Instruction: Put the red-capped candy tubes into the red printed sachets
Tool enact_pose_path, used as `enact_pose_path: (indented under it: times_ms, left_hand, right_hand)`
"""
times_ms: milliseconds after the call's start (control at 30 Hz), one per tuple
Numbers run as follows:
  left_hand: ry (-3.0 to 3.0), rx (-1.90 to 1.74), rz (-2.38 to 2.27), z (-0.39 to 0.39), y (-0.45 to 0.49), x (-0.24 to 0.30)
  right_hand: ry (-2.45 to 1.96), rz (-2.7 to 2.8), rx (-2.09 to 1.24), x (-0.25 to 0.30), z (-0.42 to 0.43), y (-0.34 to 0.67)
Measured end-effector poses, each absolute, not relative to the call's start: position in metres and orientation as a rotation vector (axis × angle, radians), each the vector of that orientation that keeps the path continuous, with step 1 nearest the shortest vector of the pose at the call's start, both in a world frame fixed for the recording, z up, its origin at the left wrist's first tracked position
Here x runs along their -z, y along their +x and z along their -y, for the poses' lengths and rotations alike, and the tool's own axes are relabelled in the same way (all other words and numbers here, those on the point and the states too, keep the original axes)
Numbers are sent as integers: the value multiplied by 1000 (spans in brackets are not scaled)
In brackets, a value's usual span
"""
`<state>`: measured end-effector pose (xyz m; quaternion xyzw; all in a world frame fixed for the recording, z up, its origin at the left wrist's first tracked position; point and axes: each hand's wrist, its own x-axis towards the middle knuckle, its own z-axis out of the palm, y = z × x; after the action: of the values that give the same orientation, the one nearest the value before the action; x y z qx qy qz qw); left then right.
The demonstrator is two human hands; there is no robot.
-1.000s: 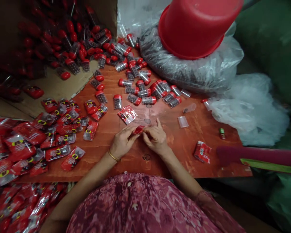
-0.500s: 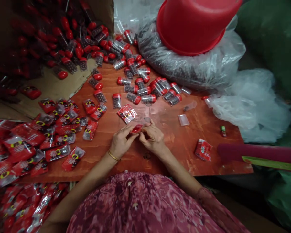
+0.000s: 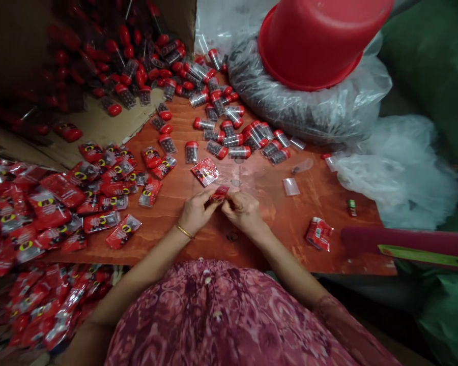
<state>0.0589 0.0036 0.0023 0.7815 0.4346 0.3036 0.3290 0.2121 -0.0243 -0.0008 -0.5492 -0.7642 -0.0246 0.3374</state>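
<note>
A small red sachet (image 3: 220, 192) is pinched between our left hand (image 3: 198, 212) and right hand (image 3: 244, 211), both gripping it just above the orange wooden tabletop (image 3: 290, 213), near a flat red packet (image 3: 205, 172) and scattered red-capped plastic tubes (image 3: 191, 151).

Dim, warm light seems to fall from above, leaving a pale glare on the orange wooden tabletop (image 3: 252, 178) and glints on the plastic sachets (image 3: 49, 208). The cardboard carton (image 3: 177, 25) sinks into shadow; wide-angle distortion bends the edges, and everything looks slightly soft.
</note>
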Motion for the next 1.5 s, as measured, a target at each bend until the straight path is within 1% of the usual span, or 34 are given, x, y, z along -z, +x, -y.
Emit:
enact_pose_path:
  times_ms: [200, 433, 567, 800, 933, 1033, 1100, 1200, 1300, 1400, 1467, 1500]
  left_hand:
    - [2159, -749, -1106, -3, 57, 3]
    - [2208, -773, -1111, -3, 60, 7]
    - [2287, -755, -1100, -1, 60, 14]
    - [2332, -696, -1096, 0, 57, 16]
    - [2287, -708, -1118, 4, 60, 15]
    - [2176, -724, -1099, 7, 50, 5]
    - [2017, -700, -1214, 5, 30, -9]
    - [1814, -551, -1635, -9, -18, -39]
    - [1826, -267, -2140, -31, -67, -71]
    - [1933, -85, -2413, -50, -97, -95]
    - [2004, -142, -2578, -57, -101, -103]
    - [2053, -242, -2637, -58, -98, -104]
  right_hand:
    - [-1456, 2019, -29, 16, 25, 216]
    - [-1390, 1920, -327, -6, 30, 219]
    - [-1283, 1915, -445, -2, 27, 217]
    - [-1265, 1872, -459, 15, 25, 220]
    - [-1269, 1914, -456, 10, 28, 221]
    - [-1207, 2027, -540, 2, 25, 231]
    - [-1227, 2047, -531, -3, 14, 243]
    - [-1431, 1960, -244, -1, -19, 262]
    - [-1584, 1959, 36, 8, -60, 271]
    - [-1645, 2013, 132, 18, -84, 269]
    - [-1626, 2036, 152, 24, -81, 267]
    - [-1601, 2043, 154, 26, -74, 266]
